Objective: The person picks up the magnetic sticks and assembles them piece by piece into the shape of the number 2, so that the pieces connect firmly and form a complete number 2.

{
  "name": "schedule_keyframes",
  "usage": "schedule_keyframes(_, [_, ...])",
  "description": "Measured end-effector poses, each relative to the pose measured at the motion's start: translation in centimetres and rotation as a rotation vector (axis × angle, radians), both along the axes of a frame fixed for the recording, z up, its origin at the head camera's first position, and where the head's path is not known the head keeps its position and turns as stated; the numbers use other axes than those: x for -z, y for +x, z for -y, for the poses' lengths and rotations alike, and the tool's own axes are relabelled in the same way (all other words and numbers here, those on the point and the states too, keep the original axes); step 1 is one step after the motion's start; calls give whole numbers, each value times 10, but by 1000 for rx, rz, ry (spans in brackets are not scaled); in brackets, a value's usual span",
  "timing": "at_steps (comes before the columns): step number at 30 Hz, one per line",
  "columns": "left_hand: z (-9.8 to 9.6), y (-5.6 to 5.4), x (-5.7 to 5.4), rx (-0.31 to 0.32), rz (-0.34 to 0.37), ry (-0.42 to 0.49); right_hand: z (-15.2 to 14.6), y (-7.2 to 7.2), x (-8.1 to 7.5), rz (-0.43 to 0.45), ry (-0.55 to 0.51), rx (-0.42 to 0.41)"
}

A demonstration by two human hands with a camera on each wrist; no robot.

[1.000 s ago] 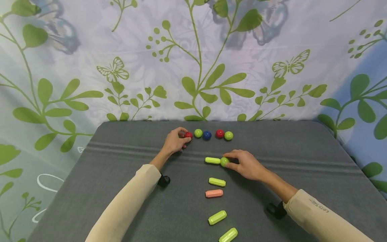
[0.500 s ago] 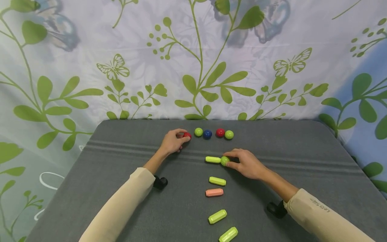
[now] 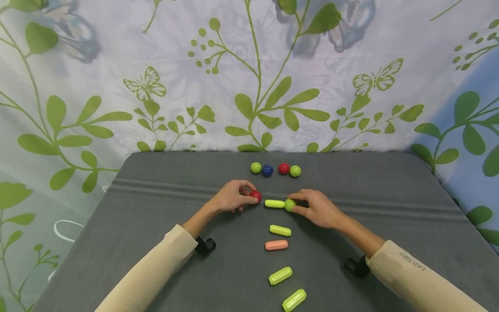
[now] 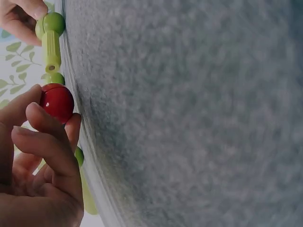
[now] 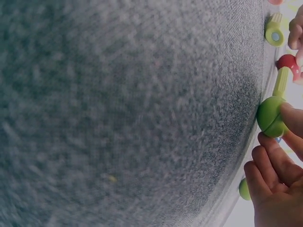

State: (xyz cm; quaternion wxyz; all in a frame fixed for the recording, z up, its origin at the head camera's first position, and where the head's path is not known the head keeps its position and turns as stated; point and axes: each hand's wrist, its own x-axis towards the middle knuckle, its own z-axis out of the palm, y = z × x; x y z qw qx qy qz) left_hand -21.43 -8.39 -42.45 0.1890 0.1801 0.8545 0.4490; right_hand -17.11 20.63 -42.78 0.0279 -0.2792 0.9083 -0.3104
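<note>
My left hand pinches a red ball between thumb and fingers, just left of a yellow-green rod. The left wrist view shows the red ball apart from the rod's free end, which has a small round hole. At the rod's other end sits a green ball, pinched by my right hand. In the right wrist view this green ball has a seam across it and joins the rod.
Along the table's far side lie a green ball, a blue ball, a red ball and another green ball. Nearer me are a salmon rod and several yellow-green rods on the grey table. A patterned cloth hangs behind.
My left hand has taken the red ball from the left end of the far row and brought it nearer me and right, beside the rod. The right hand stays on its green ball.
</note>
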Motion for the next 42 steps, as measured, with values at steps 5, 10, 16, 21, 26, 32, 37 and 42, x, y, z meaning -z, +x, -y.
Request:
schedule_keyframes(5, [-3,2,-1,33,5,-19,0,-1,0,7,6,1])
schedule_keyframes(10, [-7,5,-1,46,10,-24,0,-1,0,7,9,3])
schedule_keyframes(16, [-10,8,0,78,0,-23,0,-1,0,5,6,2])
schedule_keyframes(21, [-10,8,0,79,-9,-28,0,-1,-1,4,0,2])
schedule_keyframes(26, [-9,8,0,80,-5,-28,0,-1,-1,5,0,-1])
schedule_keyframes(32, [-8,8,-1,74,1,-26,1,-2,-1,2,4,0])
schedule_keyframes(37, [-7,8,0,75,0,-21,1,-2,-1,2,2,1])
schedule_keyframes(42, [-7,8,0,86,-22,-20,0,-2,-1,5,-1,-1])
